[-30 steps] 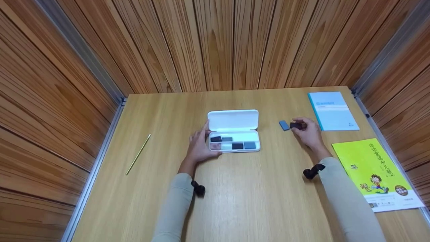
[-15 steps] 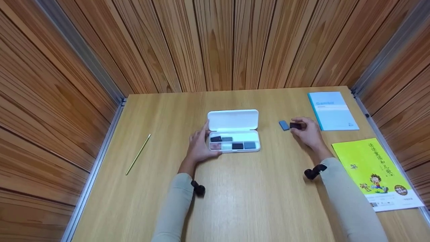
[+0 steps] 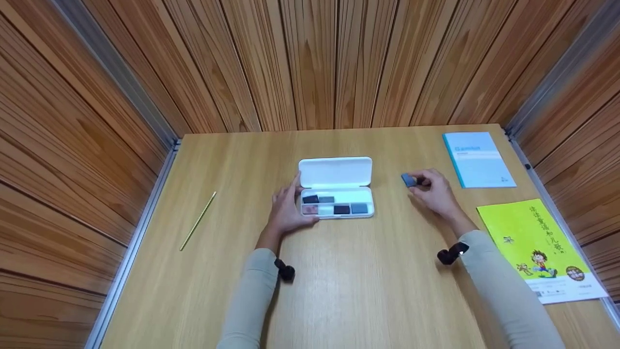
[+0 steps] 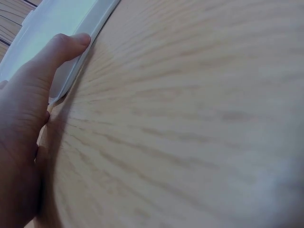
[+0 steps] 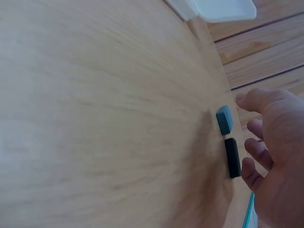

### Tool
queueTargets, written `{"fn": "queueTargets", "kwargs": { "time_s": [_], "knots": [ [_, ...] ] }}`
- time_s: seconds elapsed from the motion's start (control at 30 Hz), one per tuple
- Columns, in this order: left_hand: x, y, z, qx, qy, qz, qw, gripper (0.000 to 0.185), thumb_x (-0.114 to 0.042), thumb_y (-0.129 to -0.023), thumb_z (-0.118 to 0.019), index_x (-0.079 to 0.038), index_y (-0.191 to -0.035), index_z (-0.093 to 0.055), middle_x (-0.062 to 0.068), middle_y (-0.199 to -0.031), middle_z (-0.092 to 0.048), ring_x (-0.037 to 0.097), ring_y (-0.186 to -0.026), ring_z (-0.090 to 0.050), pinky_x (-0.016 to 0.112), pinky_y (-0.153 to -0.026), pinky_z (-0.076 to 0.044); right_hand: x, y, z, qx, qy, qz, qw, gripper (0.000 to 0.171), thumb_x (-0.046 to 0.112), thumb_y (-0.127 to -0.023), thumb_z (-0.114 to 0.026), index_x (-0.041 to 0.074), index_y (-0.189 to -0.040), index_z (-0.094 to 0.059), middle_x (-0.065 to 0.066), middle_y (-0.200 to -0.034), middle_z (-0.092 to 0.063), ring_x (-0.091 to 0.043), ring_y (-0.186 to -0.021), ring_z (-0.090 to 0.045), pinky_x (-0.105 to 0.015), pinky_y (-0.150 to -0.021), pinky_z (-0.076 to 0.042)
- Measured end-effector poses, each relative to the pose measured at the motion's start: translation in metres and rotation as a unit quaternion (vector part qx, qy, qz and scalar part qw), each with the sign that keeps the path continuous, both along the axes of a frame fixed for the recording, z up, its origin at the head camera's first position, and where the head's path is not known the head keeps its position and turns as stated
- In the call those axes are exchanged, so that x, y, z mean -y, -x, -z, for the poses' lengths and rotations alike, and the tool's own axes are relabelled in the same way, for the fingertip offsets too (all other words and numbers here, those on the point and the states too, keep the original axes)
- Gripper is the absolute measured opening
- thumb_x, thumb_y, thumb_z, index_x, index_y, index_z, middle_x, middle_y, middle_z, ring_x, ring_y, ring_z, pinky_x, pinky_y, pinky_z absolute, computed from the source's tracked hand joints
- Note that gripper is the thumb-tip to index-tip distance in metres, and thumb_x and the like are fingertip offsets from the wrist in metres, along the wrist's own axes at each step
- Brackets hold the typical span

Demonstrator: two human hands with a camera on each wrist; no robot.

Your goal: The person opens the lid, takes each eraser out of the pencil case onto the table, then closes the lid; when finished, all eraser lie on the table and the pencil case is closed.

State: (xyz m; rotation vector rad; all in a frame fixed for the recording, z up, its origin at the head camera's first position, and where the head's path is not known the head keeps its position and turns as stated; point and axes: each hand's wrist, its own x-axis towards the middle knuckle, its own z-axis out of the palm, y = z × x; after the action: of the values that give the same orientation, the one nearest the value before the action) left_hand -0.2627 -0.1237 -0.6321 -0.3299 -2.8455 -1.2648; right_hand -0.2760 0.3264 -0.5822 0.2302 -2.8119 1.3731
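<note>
- Blue block (image 3: 408,180), head view: lies on the table (image 3: 368,286), right of the white case (image 3: 352,196), whose lid (image 3: 335,172) is tilted open at the back. Judged light, firm, perhaps rubbery; unlikely to slip or break.
- Head view, right hand (image 3: 435,191): thumb and index flank the blue block; contact cannot be confirmed from above.
- Head view, left hand (image 3: 288,213): clamped round the case's left end. Case probably thin, light plastic, apt to slide; that end seems a sound hold.
- Head view, room: open tabletop lies between block and case; raised case walls need clearance. Pale blue book (image 3: 479,162) limits room to the right.
- Left wrist view: thumb rests on the case rim; other fingers mostly hidden.
- Right wrist view: fingers apart, a gap showing between thumb and blue block. Black block (image 5: 232,157) sits just beside, nearly end to end; best grip probably the blue block's long sides. Table's far edge shows beyond.
</note>
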Motion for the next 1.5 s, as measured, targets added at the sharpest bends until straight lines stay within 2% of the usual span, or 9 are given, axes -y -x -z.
{"fn": "queueTargets", "kwargs": {
  "time_s": [0.13,0.33,0.47,0.7,1.0,1.3,1.5],
  "knots": [
    [0.000,-0.001,0.001,-0.001,0.003,-0.001,1.0000,0.143,-0.054,-0.071,-0.102,-0.031,-0.183,-0.015,0.007,-0.152,-0.064,0.031,-0.145,-0.054,0.064,-0.135,-0.022,0.011,-0.002,0.000,-0.003,-0.006,-0.013,1.000,0.041,0.006,-0.107,-0.074,0.002,-0.147,-0.069,-0.026,-0.142,-0.062,-0.039,-0.126,-0.058,-0.027,-0.101,-0.043],
    [0.000,-0.002,0.000,0.001,0.000,0.002,1.0000,0.143,-0.055,-0.071,-0.102,-0.032,-0.183,-0.015,0.007,-0.153,-0.063,0.031,-0.145,-0.054,0.062,-0.133,-0.025,0.029,-0.005,0.000,0.003,-0.023,-0.044,0.999,0.040,0.004,-0.107,-0.072,0.004,-0.147,-0.069,-0.025,-0.145,-0.064,-0.042,-0.131,-0.060,-0.051,-0.114,-0.049],
    [0.000,-0.001,-0.002,0.003,-0.005,0.002,1.0000,0.142,-0.054,-0.072,-0.102,-0.032,-0.183,-0.015,0.007,-0.154,-0.062,0.031,-0.147,-0.053,0.063,-0.135,-0.023,0.041,-0.005,-0.006,0.005,-0.024,-0.058,0.998,0.039,0.005,-0.107,-0.074,0.005,-0.145,-0.070,-0.023,-0.146,-0.066,-0.042,-0.130,-0.061,-0.061,-0.116,-0.051],
    [0.000,0.001,-0.002,0.005,-0.007,0.005,1.0000,0.143,-0.052,-0.071,-0.102,-0.030,-0.183,-0.015,0.006,-0.154,-0.065,0.031,-0.144,-0.053,0.063,-0.134,-0.023,0.066,-0.006,-0.012,-0.017,-0.030,-0.090,0.995,0.037,0.006,-0.106,-0.076,0.003,-0.142,-0.072,-0.023,-0.142,-0.071,-0.043,-0.130,-0.062,-0.060,-0.111,-0.050],
    [-0.001,0.000,-0.002,0.009,0.001,0.001,1.0000,0.143,-0.052,-0.071,-0.102,-0.033,-0.183,-0.014,0.005,-0.156,-0.065,0.030,-0.143,-0.053,0.061,-0.134,-0.024,0.099,-0.008,-0.016,0.018,0.000,-0.118,0.993,0.040,0.010,-0.107,-0.075,0.008,-0.147,-0.071,-0.017,-0.147,-0.071,-0.042,-0.135,-0.062,-0.062,-0.115,-0.052],
    [0.000,0.001,-0.002,0.009,-0.004,0.001,0.9999,0.142,-0.052,-0.073,-0.102,-0.033,-0.183,-0.013,0.006,-0.157,-0.064,0.031,-0.147,-0.052,0.062,-0.134,-0.023,0.131,-0.007,-0.016,0.036,0.013,-0.146,0.989,0.040,0.015,-0.108,-0.075,0.012,-0.148,-0.072,-0.013,-0.149,-0.072,-0.037,-0.135,-0.061,-0.049,-0.109,-0.050],
    [0.000,0.001,0.000,0.016,-0.006,-0.002,0.9998,0.142,-0.055,-0.073,-0.101,-0.038,-0.182,-0.013,0.005,-0.157,-0.064,0.030,-0.146,-0.051,0.060,-0.132,-0.026,0.150,-0.009,-0.015,0.044,0.015,-0.160,0.986,0.041,0.016,-0.108,-0.074,0.014,-0.149,-0.071,-0.011,-0.149,-0.072,-0.036,-0.136,-0.060,-0.049,-0.111,-0.050]
  ]
}}
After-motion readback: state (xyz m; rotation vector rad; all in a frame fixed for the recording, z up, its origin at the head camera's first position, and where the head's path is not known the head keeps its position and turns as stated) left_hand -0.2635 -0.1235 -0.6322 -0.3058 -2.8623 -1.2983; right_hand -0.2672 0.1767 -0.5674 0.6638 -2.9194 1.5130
